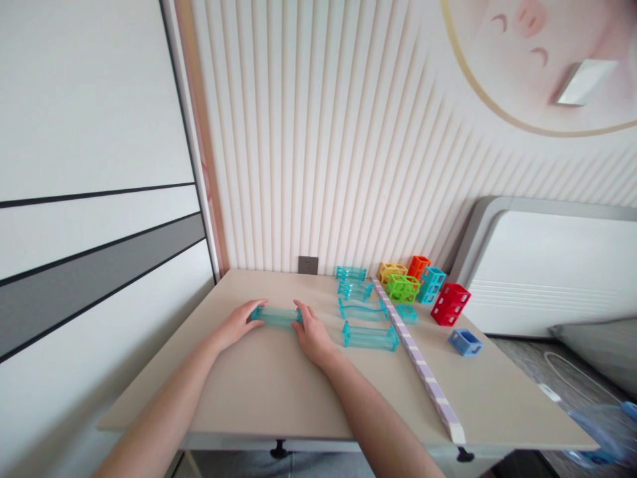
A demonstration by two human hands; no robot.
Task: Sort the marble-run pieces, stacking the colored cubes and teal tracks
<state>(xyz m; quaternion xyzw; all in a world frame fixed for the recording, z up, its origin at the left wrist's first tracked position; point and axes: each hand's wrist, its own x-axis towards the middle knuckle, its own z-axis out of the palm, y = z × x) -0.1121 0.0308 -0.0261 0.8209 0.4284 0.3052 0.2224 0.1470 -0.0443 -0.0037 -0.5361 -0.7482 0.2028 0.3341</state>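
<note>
Left hand (237, 325), right hand (311, 335) apparently pinching teal rail (276, 317) ends.

Home, most likely child's bedroom.
- Right of frame: padded white bed headboard (547, 265), grey pillow (597, 345) below it.
- Upper right: cartoon pig mural (527, 26) painted on wall, small wall lamp (582, 81) mounted over it.
- Centre: pale fluted wall panels (323, 133), household socket (308, 265) low on them.
- Left: tall white-and-grey wardrobe doors (89, 199).
- Lower half: plain beige table (279, 392) pushed against wall, strewn with bright toy blocks (450, 303) and teal toy rails (370, 336).
- Domestic finishes and playthings throughout.
</note>
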